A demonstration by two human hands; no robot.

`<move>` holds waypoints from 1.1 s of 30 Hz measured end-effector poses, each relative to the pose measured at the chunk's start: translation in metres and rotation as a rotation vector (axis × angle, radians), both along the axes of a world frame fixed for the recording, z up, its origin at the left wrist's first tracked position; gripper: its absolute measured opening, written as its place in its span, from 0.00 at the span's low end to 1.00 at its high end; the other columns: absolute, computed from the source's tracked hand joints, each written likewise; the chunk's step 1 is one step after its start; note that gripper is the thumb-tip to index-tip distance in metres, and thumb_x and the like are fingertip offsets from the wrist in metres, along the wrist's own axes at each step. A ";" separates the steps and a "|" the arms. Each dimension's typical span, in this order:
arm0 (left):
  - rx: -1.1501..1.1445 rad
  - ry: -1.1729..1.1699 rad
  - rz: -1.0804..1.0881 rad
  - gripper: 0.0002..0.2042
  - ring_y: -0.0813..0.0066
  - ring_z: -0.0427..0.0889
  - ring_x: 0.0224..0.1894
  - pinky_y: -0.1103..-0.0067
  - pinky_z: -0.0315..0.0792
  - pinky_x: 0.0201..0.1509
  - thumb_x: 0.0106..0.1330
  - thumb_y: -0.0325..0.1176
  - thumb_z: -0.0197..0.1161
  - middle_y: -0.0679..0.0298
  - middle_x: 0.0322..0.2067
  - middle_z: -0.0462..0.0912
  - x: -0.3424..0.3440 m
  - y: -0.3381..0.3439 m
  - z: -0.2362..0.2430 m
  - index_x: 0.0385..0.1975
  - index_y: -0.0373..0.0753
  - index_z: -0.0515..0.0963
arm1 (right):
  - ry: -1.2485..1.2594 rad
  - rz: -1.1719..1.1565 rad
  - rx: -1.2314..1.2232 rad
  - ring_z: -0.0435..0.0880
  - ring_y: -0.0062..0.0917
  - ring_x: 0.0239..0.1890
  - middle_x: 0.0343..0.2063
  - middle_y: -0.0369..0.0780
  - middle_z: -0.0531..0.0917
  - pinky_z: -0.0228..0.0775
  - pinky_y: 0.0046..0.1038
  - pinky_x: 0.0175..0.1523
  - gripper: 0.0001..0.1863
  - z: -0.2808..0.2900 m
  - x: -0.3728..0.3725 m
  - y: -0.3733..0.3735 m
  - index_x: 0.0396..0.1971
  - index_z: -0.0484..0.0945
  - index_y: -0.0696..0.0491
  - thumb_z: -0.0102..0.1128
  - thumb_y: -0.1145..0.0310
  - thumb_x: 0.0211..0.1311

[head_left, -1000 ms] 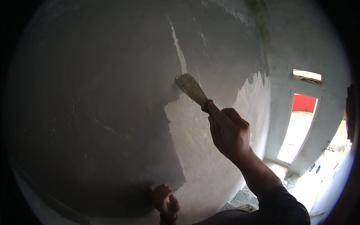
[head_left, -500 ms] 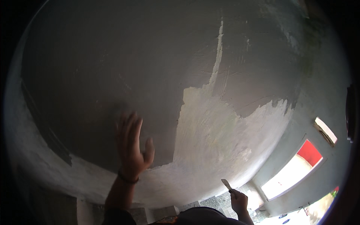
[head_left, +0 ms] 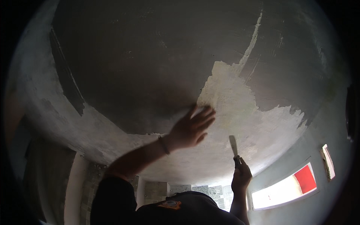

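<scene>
My left hand (head_left: 190,129) is stretched toward the wall with its fingers spread and holds nothing. It is at the edge where dark grey plaster (head_left: 120,75) meets a pale uncoated patch (head_left: 236,97); whether the palm touches the surface I cannot tell. A dark band circles that wrist. Lower and to the right, my right hand (head_left: 242,175) is closed round the handle of a putty knife (head_left: 233,145). Its narrow blade points upward, in front of the pale part of the wall. A thin pale streak (head_left: 252,41) runs up through the grey coat.
A bright window opening (head_left: 277,193) with a red area is in the wall at the lower right, near a smaller narrow opening (head_left: 329,161). Grey tiles (head_left: 215,193) show along the bottom. A pale upright post or edge (head_left: 73,185) stands at the lower left.
My left hand has swung right and slightly up, from the grey plaster to the pale patch's edge. My right hand has risen with the putty knife. The view has shifted too.
</scene>
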State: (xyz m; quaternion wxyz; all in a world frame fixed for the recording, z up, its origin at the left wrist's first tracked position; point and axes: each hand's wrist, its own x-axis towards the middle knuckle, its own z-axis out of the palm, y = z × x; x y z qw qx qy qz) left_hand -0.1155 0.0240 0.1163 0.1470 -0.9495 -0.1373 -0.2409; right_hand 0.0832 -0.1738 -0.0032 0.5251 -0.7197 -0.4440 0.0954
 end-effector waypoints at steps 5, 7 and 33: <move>-1.200 -0.461 -0.061 0.22 0.61 0.72 0.68 0.66 0.60 0.75 0.76 0.41 0.55 0.56 0.62 0.78 0.014 -0.059 -0.093 0.64 0.35 0.71 | -0.294 0.119 0.240 0.84 0.39 0.49 0.50 0.52 0.84 0.77 0.36 0.56 0.26 0.028 -0.020 0.005 0.60 0.72 0.69 0.49 0.82 0.60; -1.540 -0.663 -0.360 0.24 0.63 0.77 0.63 0.71 0.65 0.70 0.80 0.47 0.50 0.57 0.58 0.82 0.018 -0.073 -0.111 0.63 0.32 0.72 | -0.294 0.207 0.249 0.83 0.40 0.44 0.48 0.54 0.84 0.77 0.38 0.51 0.26 0.025 -0.033 0.011 0.60 0.71 0.69 0.54 0.80 0.61; -1.889 -0.742 0.013 0.23 0.76 0.78 0.27 0.76 0.74 0.40 0.82 0.46 0.40 0.63 0.24 0.78 -0.049 -0.029 -0.143 0.48 0.30 0.75 | 0.974 0.425 0.009 0.71 0.12 0.21 0.22 0.30 0.73 0.60 0.17 0.25 0.12 -0.105 -0.176 0.081 0.39 0.72 0.51 0.45 0.60 0.81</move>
